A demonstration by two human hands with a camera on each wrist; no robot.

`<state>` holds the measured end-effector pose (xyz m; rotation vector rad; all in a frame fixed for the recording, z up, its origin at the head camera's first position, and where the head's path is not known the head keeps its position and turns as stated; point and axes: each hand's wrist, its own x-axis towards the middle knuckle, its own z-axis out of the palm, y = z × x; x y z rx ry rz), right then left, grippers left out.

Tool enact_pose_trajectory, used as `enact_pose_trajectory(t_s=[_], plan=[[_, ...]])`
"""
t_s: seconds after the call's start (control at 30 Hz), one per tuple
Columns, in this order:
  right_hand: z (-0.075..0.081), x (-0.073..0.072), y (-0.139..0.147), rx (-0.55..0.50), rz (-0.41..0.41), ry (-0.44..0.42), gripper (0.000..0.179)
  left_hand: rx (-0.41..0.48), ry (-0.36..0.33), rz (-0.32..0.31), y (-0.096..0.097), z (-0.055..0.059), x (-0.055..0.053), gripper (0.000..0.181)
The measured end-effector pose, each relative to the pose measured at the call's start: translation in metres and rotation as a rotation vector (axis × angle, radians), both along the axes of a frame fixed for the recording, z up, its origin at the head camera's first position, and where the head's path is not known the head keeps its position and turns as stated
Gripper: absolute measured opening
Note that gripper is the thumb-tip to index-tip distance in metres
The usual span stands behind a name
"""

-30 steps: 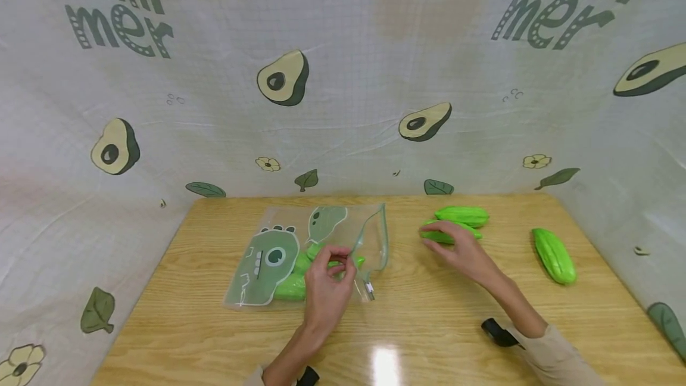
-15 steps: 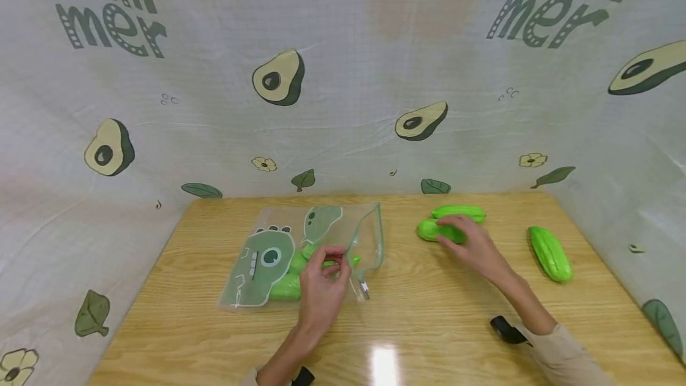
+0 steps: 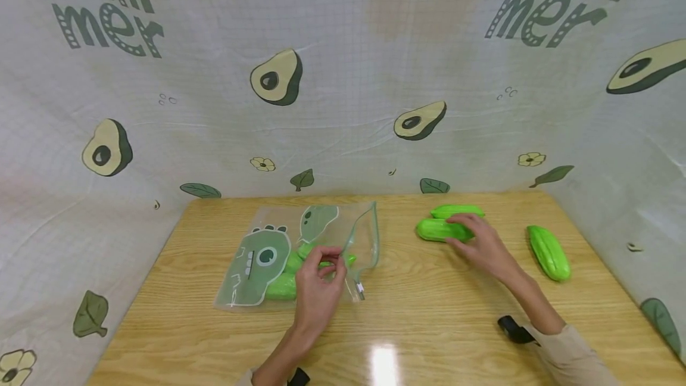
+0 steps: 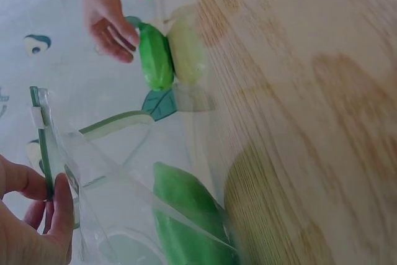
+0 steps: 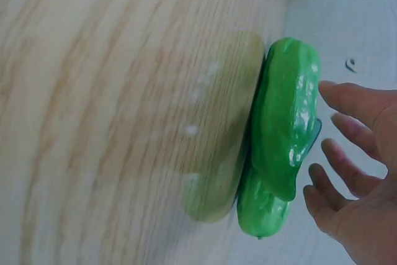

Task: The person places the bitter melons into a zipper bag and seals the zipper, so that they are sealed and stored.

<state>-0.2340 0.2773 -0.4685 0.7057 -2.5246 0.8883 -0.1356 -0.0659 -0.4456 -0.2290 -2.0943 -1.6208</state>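
My left hand [image 3: 318, 285] pinches the zip edge of a clear zip bag [image 3: 367, 225] printed with a green cartoon creature. Several green ridged vegetables, like toy cucumbers, show inside it; one bagged vegetable [image 4: 186, 215] fills the lower left wrist view. My right hand [image 3: 482, 249] is at the right end of the nearer of two loose vegetables [image 3: 436, 230], fingers bent loosely and spread. In the right wrist view its fingertips sit beside the vegetable [image 5: 285, 116], and no firm hold shows. The second loose vegetable [image 3: 455, 211] lies just behind.
Another green vegetable [image 3: 549, 253] lies apart at the right of the wooden table [image 3: 429, 326]. A pale cloth [image 3: 343, 76] with avocado prints hangs along the back and sides. The bag's zip slider [image 3: 360, 286] sits at its front corner.
My right hand has slid rightward along the nearer loose vegetable, uncovering its left end. My left hand keeps its pinch on the bag. The head view has shifted slightly.
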Motion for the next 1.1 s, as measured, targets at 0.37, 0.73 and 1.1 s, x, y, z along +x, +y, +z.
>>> enact_pose_trajectory(t_s=[0.37,0.73,1.1], plan=[[0.003,0.003,0.013,0.027,-0.012,-0.071,0.043,0.003,0.004,0.009,-0.001,0.0,0.001,0.02],[0.003,0.001,0.023,0.052,0.014,-0.094,0.048,-0.007,-0.001,0.011,0.0,0.0,0.002,0.019],[0.001,0.001,0.025,0.05,0.028,-0.152,0.047,-0.009,-0.003,0.01,0.001,-0.001,0.002,0.019]])
